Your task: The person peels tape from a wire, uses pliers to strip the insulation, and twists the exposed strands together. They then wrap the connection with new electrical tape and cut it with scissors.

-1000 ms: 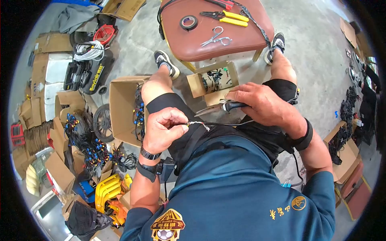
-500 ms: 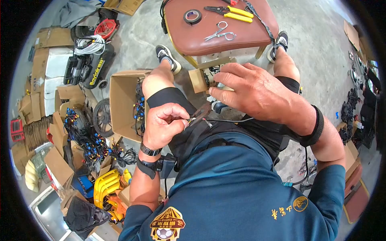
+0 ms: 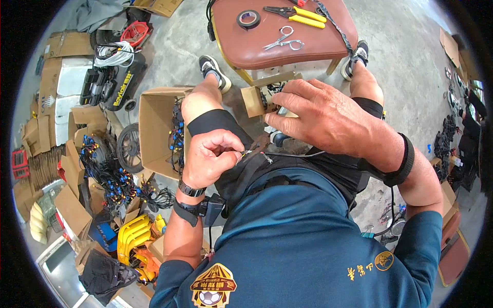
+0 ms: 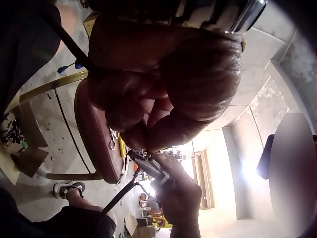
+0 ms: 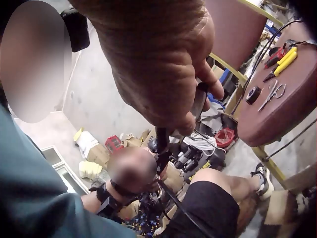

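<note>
My left hand (image 3: pixel 213 158) pinches stripped wire ends between thumb and forefinger, above my lap. My right hand (image 3: pixel 326 115) grips pliers (image 4: pixel 154 168), their dark handles (image 5: pixel 200 99) partly hidden by the palm and fingers. In the left wrist view the jaws of the pliers meet the wire right at the left fingertips. A dark cable (image 3: pixel 295 154) runs from there to the right beneath the right hand. One frayed, twisted wire end (image 3: pixel 267 158) sticks out beside the pliers.
A brown padded stool (image 3: pixel 287 49) ahead bears black tape (image 3: pixel 248 19), scissors (image 3: pixel 284 40) and yellow-handled wire strippers (image 3: pixel 308 19). Between the feet stands a small carton (image 3: pixel 251 102) of black parts. A larger carton (image 3: pixel 156 131) and a heap of connector cables (image 3: pixel 110 172) lie to the left.
My right hand has moved up and left and turned, bringing the jaws of the pliers to the wire at the left fingertips. Over the last half second both hands stay nearly still.
</note>
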A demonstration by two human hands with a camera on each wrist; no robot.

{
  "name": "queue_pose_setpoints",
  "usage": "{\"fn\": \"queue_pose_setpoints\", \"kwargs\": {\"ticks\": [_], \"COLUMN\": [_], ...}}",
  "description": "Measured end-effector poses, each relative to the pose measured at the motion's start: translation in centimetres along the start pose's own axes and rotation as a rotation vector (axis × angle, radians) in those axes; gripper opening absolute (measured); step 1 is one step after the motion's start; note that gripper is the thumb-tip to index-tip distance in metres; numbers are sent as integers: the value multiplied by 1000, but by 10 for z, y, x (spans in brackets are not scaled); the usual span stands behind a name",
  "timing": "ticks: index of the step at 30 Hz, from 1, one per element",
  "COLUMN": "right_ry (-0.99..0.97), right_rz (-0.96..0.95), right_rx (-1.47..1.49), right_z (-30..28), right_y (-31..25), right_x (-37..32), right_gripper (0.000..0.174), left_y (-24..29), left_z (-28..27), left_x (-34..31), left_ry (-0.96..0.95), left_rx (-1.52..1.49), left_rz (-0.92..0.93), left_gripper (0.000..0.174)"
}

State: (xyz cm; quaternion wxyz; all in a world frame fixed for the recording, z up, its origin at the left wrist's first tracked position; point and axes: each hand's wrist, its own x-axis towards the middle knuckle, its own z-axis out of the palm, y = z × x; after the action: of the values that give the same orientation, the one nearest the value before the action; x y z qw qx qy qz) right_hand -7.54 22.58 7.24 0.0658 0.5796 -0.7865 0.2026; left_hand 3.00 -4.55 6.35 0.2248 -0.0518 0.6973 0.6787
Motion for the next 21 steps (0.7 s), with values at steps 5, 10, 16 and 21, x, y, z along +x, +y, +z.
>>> {"fn": "queue_pose_setpoints", "kwargs": {"ticks": [5,10,16,21], "right_ry": [-195,-108,-135,-59], "right_rz": [54,41,17,-24], "right_rx": [52,68,46,33], "right_z": [-9,1,2,3], "right_y": [-4,-6,-5,-6], "right_x": [0,-2,0,4], "right_gripper": [36,22,23,26], "left_y": [-2,-2,-3,-7], "left_z": [-2,-4,-1,-4], "left_x": [1,3,3,2], "left_ry": [-7,-66,-101,-86], "left_rx": [2,11,15,63], "left_rz": [23,18,-8,-10], "left_gripper": [12,12,12,13]}}
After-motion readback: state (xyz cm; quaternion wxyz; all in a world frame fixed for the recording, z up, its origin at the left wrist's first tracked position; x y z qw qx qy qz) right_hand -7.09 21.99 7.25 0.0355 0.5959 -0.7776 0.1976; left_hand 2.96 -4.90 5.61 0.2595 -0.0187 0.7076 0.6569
